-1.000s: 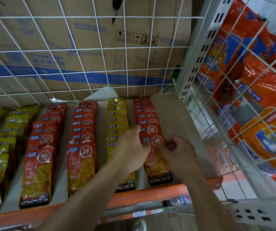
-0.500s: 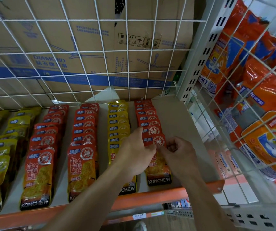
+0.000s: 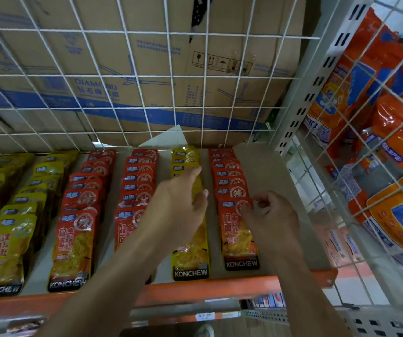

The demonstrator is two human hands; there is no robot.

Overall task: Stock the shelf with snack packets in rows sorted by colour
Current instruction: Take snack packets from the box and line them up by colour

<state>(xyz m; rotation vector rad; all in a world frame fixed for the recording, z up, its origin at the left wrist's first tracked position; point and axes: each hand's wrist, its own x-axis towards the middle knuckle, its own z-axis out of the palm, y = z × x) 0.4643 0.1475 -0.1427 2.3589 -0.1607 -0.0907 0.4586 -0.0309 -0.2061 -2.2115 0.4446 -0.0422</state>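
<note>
Snack packets lie in overlapping rows on the shelf (image 3: 263, 171): yellow rows (image 3: 10, 215) at the left, two red rows (image 3: 79, 229), one yellow row (image 3: 190, 254), then a red row (image 3: 229, 176) at the right. My left hand (image 3: 181, 205) lies along the middle yellow row with fingers stretched toward the back and the thumb out to the right. It covers most of that row. My right hand (image 3: 268, 220) has curled fingers and pinches the top right edge of the front red packet (image 3: 236, 242).
A white wire grid (image 3: 171, 93) closes the back, with cardboard boxes (image 3: 122, 69) behind it. To the right, a perforated post (image 3: 300, 93) and a wire side panel hold back large orange bags (image 3: 394, 142). The orange shelf lip (image 3: 195, 293) runs along the front.
My left hand has left the edge of the right red row and moved left and back onto the yellow row, fingers now extended. My right hand has stayed at the front red packet.
</note>
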